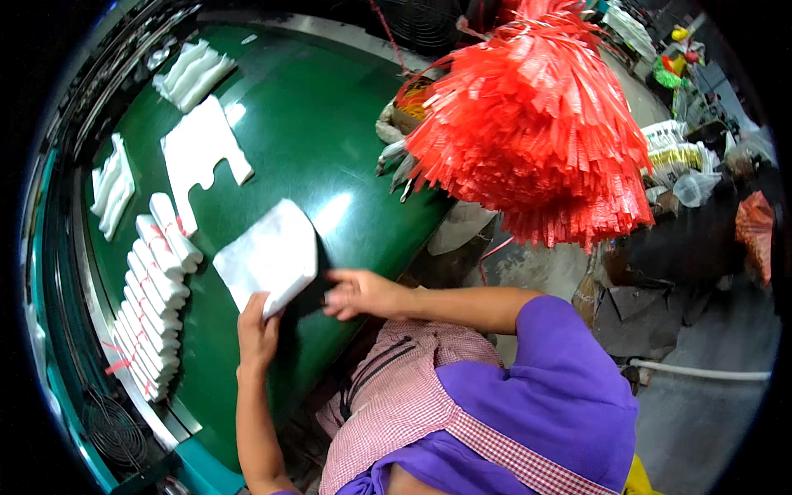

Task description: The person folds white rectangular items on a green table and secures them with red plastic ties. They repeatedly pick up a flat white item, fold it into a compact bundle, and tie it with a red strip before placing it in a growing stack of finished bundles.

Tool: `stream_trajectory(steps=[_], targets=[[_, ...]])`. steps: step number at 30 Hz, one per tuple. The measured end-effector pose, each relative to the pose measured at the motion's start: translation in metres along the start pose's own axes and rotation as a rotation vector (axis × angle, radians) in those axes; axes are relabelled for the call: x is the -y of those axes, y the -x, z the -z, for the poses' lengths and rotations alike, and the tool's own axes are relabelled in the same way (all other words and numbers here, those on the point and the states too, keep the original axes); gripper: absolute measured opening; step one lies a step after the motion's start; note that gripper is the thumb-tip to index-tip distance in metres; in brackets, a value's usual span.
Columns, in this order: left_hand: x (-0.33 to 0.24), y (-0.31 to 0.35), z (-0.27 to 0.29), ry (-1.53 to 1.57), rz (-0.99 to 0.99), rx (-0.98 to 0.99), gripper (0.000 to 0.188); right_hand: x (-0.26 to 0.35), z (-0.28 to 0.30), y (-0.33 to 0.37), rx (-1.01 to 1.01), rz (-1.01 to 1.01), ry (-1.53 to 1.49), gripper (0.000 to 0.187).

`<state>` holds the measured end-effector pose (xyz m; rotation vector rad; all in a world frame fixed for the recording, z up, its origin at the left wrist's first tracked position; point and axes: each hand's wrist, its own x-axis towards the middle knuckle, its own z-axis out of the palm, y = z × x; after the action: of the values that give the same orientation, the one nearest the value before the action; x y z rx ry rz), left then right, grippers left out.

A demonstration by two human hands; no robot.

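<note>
A folded bundle of white plastic bags (268, 252) rests on the green tabletop (280, 107) in front of me. My left hand (258, 332) is closed on its near corner, thumb and fingers pinching the edge. To the right of the bundle is my right hand (359, 294), its fingers apart and partly bent, with nothing visible in them. A small gap shows between those fingertips and the bundle. Beyond the bundle lies a flat stack of white vest-shaped plastic bags (198, 148), its handle cutout facing me.
A row of white rolled bundles (148, 305) tied with red strips lines the left edge. Other folded white stacks lie at far left (113, 186) and at the back (192, 74). A large hanging bunch of red plastic strips (536, 124) fills the upper right, beside the table.
</note>
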<state>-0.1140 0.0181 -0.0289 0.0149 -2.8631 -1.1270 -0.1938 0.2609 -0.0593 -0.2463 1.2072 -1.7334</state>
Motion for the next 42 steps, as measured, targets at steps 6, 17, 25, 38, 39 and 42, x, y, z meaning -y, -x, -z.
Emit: stream_trajectory(steps=[6,17,25,38,39,42], targets=[[-0.024,0.050,0.008,-0.179,-0.158,0.353,0.040,0.016,0.018,-0.044,0.222,0.097,0.051,0.050],[-0.062,-0.023,0.038,-0.614,-0.444,0.078,0.034,0.064,0.028,-0.063,0.728,0.880,1.719,0.041],[-0.039,0.036,-0.006,-0.434,-0.045,0.158,0.036,0.054,0.003,0.010,0.343,0.347,1.351,0.052],[-0.019,0.008,0.007,-0.357,-0.093,-0.063,0.031,0.034,0.002,-0.053,-0.154,0.451,1.033,0.029],[-0.021,0.008,0.001,-0.268,-0.199,-0.101,0.035,0.032,0.005,-0.048,-0.237,0.441,0.832,0.028],[-0.023,0.003,-0.003,-0.144,0.022,0.085,0.047,0.029,0.031,-0.008,-0.506,0.460,0.231,0.026]])
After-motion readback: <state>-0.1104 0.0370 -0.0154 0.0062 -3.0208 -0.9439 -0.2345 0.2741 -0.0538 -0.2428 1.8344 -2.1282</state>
